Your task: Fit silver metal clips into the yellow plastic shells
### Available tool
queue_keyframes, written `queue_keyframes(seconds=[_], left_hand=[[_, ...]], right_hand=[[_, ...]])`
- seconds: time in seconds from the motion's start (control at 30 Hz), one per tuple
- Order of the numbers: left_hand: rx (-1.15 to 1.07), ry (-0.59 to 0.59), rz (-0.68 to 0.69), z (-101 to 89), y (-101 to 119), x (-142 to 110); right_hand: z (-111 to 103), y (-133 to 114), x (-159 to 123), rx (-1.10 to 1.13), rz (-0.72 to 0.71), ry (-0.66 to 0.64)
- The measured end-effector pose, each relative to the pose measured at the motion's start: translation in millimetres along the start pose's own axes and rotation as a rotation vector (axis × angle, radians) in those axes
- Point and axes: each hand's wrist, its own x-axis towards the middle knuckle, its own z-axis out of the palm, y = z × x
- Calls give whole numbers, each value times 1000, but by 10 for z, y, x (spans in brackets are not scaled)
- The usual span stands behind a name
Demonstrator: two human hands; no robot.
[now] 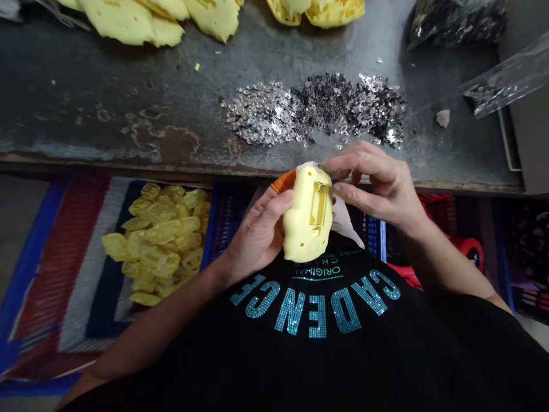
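My left hand (257, 232) is wrapped round a yellow plastic toy body (306, 220), holding it upright against my chest with an open rectangular compartment facing me. An orange part (283, 180) sticks out behind its top. My right hand (377, 183) has its fingers pinched together at the upper right edge of that compartment; whether a small piece sits between the fingertips I cannot make out. A white piece (345, 220) shows behind the toy under my right hand.
A worn grey metal table (128, 103) carries a heap of small shiny metal parts (317, 109). Yellow shells (141, 20) lie along its far edge, and plastic bags (454, 20) at the far right. A striped sack (158, 240) of yellow parts sits below left.
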Motion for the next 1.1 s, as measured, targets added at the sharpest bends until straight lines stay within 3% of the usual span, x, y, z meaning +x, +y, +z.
queue_keyframes(seconds=[0.17,0.27,0.4,0.5,0.67,0.77,0.97,1.1], left_hand=[[141,10,90,-30,-46,-46],[287,-44,178,-76,-65,-90],[499,-31,244,-94,-42,-209],[609,5,282,-59,-17,-308],[704,-8,368,72,62,-379],[831,-83,447,88,98,-378],[1281,-205,960,-64,54,-327],[1291,-238,943,-154,105,-259]], right_hand=[[-80,-37,116,-18,141,-180],[-60,-51,135,-84,68,-198],[44,27,-18,-196,-113,-56],[162,127,-228,-257,-125,82],[341,222,-409,-150,-277,296],[383,209,-377,-92,-370,331],[396,188,-366,-129,-377,322],[397,170,-399,-54,-247,272]])
